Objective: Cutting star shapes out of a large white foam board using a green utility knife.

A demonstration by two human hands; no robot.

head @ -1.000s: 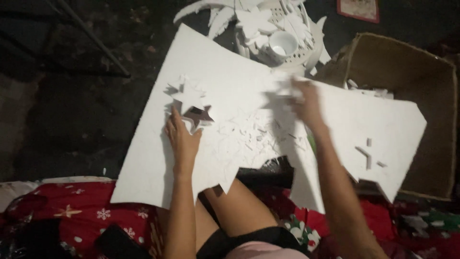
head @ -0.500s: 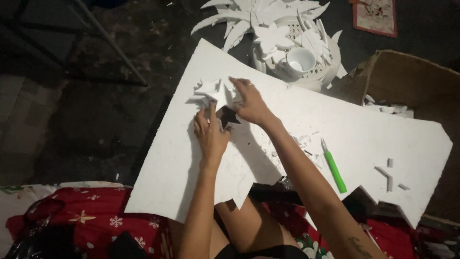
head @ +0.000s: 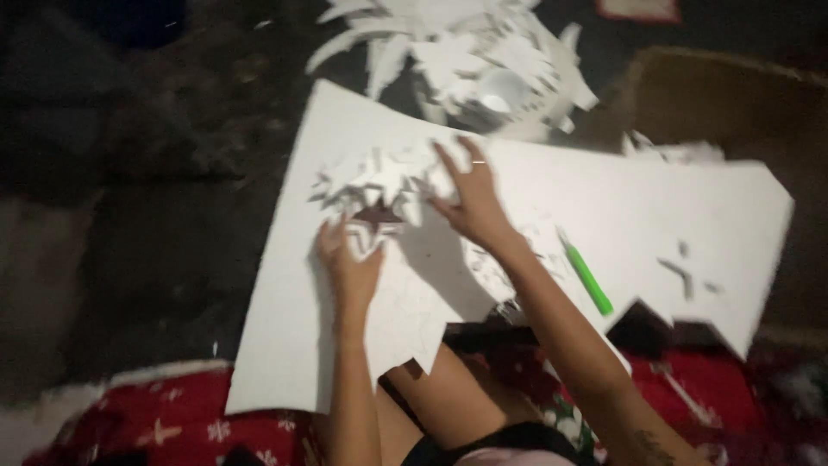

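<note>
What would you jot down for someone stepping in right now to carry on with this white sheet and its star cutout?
Left hand: flat on the white sheet, just below the star-shaped hole.
Right hand: fingers spread, pressing the sheet beside the star cutout.
Green cutter: lying loose on the sheet, to the right.
Done: star looks cut through and partly lifted.
Left: freeing it fully, probably; blur hides the edges.
Pile of white cutouts lies beyond the sheet.

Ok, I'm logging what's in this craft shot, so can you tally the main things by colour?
White: 3, the big foam sheet, the cut-out star shape at the left hand and right hand, the scrap pile
Green: 1, the cutter
Brown: 1, the cardboard box
Red: 1, the patterned cloth
Total: 6
</note>
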